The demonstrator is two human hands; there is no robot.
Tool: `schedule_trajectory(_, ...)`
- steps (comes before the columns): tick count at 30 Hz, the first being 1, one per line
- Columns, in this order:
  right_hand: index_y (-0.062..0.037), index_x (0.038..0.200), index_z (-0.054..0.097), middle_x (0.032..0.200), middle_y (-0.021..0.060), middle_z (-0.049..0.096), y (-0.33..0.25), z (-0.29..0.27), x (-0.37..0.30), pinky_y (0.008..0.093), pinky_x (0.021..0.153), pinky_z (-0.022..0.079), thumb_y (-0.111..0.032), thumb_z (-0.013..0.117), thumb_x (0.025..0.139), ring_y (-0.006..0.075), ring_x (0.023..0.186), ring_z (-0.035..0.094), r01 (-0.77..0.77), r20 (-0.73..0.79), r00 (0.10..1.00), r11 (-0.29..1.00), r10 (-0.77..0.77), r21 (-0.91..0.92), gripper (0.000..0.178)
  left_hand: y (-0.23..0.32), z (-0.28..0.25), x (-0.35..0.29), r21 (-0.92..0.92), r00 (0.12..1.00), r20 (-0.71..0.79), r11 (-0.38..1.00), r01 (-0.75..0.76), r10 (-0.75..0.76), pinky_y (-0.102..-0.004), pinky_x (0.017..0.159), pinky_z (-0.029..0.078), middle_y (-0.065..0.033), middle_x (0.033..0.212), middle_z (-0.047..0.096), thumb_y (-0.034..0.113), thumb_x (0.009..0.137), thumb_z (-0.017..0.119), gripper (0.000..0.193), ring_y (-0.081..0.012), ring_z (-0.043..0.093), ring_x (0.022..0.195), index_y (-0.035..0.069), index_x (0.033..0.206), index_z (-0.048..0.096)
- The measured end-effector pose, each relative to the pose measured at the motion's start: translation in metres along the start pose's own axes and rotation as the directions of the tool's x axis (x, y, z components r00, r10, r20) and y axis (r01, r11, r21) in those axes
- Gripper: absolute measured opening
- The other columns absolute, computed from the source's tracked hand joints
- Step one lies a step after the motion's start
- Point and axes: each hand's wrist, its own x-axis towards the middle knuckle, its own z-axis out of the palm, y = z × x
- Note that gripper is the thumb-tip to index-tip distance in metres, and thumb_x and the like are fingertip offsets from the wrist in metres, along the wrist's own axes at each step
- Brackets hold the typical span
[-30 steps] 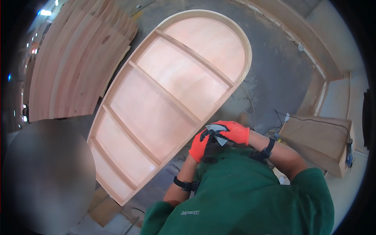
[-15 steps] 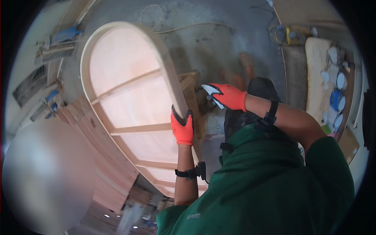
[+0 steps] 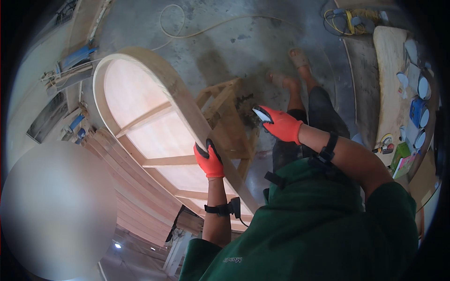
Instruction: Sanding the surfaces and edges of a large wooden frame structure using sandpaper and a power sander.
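Gripping frame edge [image 3: 186, 105] with left hand [image 3: 209, 161], sheet [image 3: 262, 115] in right hand [image 3: 282, 126] above open floor [image 3: 253, 44]

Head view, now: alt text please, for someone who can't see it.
A person's orange-gloved left hand grips a round-ended, ribbed wooden panel by its rim; the right hand, apart from it, holds a small pale piece. A wooden stand shows partly behind the panel.
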Motion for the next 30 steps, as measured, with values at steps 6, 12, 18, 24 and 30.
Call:
schedule_trajectory(6, -0.0091, 0.148, 0.037, 0.123, 0.0158, 0.063, -0.032, -0.02, -0.003, 0.0375, 0.09, 0.051, -0.021, 0.061, 0.093, 0.0268, 0.109, 0.063, 0.181, 0.057, 0.979, 0.96, -0.197, 0.213, 0.061, 0.027, 0.006, -0.006, -0.104, 0.993, 0.001, 0.987, 0.12, -0.12, -0.0394, 0.098, 0.044, -0.0187, 0.123, 0.059, 0.006, 0.091, 0.06, 0.045, -0.0311, 0.058, 0.114, -0.002, 0.134, 0.049)
schedule_trajectory(12, -0.0053, 0.143, 0.044, 0.109, 0.0138, 0.068, -0.134, -0.027, -0.018, 0.0333, 0.073, 0.056, -0.016, 0.066, 0.093, 0.0232, 0.089, 0.069, -0.106, 0.379, 0.902, 0.742, -0.209, 0.662, 0.056, 0.038, -0.009, -0.036, -0.077, 0.987, -0.055, 0.985, -0.157, 0.153, -0.0412, 0.107, 0.039, -0.0208, 0.136, 0.053, 0.002, 0.088, 0.059, 0.054, -0.0366, 0.05, 0.127, 0.002, 0.141, 0.046)
schedule_trajectory(18, -0.001, 0.139, 0.049, 0.114, 0.0142, 0.067, -0.181, 0.008, -0.001, 0.0339, 0.084, 0.056, -0.014, 0.069, 0.089, 0.0212, 0.096, 0.068, -0.137, 0.47, 0.879, 0.9, -0.082, 0.413, 0.055, 0.04, -0.037, -0.06, -0.435, 0.994, -0.091, 0.896, -0.088, 0.053, -0.04, 0.109, 0.037, -0.0188, 0.134, 0.056, 0.001, 0.087, 0.06, 0.047, -0.0331, 0.05, 0.129, -0.003, 0.133, 0.052)
schedule_trajectory(24, -0.0031, 0.137, 0.05, 0.108, 0.0116, 0.07, -0.218, 0.059, 0.028, 0.0326, 0.079, 0.057, -0.016, 0.066, 0.091, 0.0191, 0.092, 0.068, 0.161, 0.615, 0.788, 0.951, 0.037, -0.265, 0.049, -0.004, -0.059, -0.064, -0.396, 0.811, -0.508, 0.915, 0.082, -0.292, -0.039, 0.11, 0.035, -0.0185, 0.143, 0.048, 0.005, 0.091, 0.059, 0.052, -0.0301, 0.046, 0.132, -0.003, 0.14, 0.044)
schedule_trajectory(30, -0.0087, 0.131, 0.054, 0.114, 0.0117, 0.068, -0.283, 0.063, 0.066, 0.038, 0.091, 0.05, -0.022, 0.062, 0.089, 0.0237, 0.105, 0.064, 0.427, 0.673, 0.732, 0.701, 0.102, -0.571, 0.045, -0.058, -0.062, -0.013, -0.643, 0.702, -0.456, 0.748, 0.166, -0.548, -0.0391, 0.106, 0.04, -0.0219, 0.144, 0.045, 0.012, 0.096, 0.055, 0.057, -0.0304, 0.049, 0.126, -0.002, 0.147, 0.033)
